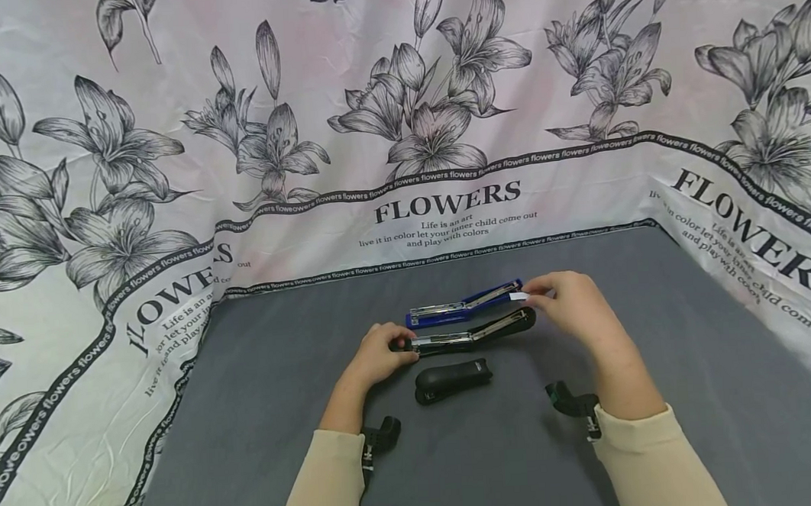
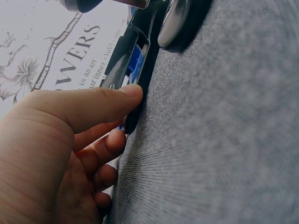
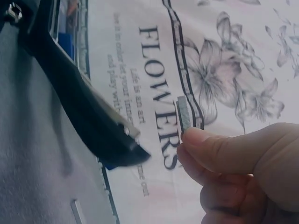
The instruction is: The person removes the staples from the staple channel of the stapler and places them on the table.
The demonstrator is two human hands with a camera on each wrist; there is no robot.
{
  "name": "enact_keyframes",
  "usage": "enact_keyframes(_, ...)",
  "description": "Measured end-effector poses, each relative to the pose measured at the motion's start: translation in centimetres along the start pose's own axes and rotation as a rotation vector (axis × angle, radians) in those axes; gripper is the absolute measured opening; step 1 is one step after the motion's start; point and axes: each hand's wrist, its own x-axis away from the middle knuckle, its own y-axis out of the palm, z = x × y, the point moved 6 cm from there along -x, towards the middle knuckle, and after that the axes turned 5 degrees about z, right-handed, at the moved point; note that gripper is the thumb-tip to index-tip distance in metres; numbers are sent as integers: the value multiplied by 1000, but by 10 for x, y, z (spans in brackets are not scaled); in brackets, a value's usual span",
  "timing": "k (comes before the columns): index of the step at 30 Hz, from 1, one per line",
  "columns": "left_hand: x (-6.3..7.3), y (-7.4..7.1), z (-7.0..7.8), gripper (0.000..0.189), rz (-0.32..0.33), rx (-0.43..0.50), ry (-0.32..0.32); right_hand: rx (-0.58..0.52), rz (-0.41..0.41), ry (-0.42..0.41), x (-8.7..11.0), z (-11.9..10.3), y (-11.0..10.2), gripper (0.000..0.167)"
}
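Observation:
My right hand (image 1: 569,302) pinches a short strip of staples (image 3: 184,114) between thumb and forefinger, above the raised end of an opened black stapler (image 1: 444,340). The thumb and fingers of my left hand (image 1: 378,355) grip that stapler's left end, where it lies on the cloth. Its top is swung back, so the metal magazine shows. Just behind it lies a blue stapler (image 1: 443,312), also opened out. In front sits a second black stapler (image 1: 453,380), closed and touched by neither hand.
A grey cloth (image 1: 285,458) covers the table. Flower-printed fabric (image 1: 295,243) hangs along the back and sides. A small thin metallic piece (image 3: 77,212) lies on the cloth in the right wrist view. Dark camera mounts (image 1: 575,404) sit at both wrists.

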Motion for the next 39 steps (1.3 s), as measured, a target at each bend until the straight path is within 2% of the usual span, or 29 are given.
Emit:
enact_keyframes(10,0,1,1,25,5,-5,7,6,-40,54,-1,33,-12,31)
enact_keyframes(18,1,1,1,25,4,0,11,-31,-94,96,-1,62,-14,31)
enact_keyframes(29,-1,-1,2,26,11,-15,13,-18,-180,103,-3,85,-5,22)
enact_keyframes(39,0,0,0,26,8,-12,8,-34,-247,85,-6,99,17,16)
